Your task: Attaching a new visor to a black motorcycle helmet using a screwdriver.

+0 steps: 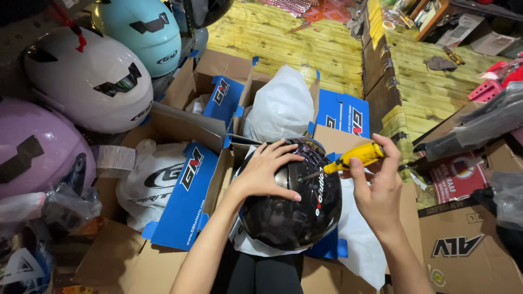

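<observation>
- On the person's lap, frame centre: a glossy black helmet (291, 204) sits on a white bag (359, 245) inside an open blue-and-brown box.
- Left hand (267, 169): fingers spread, palm flat on the upper left of the helmet shell, pressing it steady. It grips nothing; it only bears on the shell.
- Right hand (376, 188): thumb and fingers pinch the yellow handle of a screwdriver (348, 159).
- Screwdriver long axis: runs from upper right (handle, at the right hand) down-left to the tip, shallow slope. The thin metal shaft ends on the side of the helmet, at or touching a small fitting just right of the left hand's fingertips. Cannot tell whether the tip is seated in a screw head.
- Key relation: the tip's contact point lies between the two hands, just beside the left fingertips and further from the right hand, along the tool's axis. The left hand is the nearer one to that spot.
- Around it: white helmet (90, 79), teal helmet (139, 30) and lilac helmet (38, 147) stacked at left; a bagged helmet (155, 182) in the next open box (185, 196); another white-wrapped one (280, 106) in a box behind.
- Right side: brown cardboard boxes (468, 239), yellow wood-pattern floor (289, 43) beyond.
</observation>
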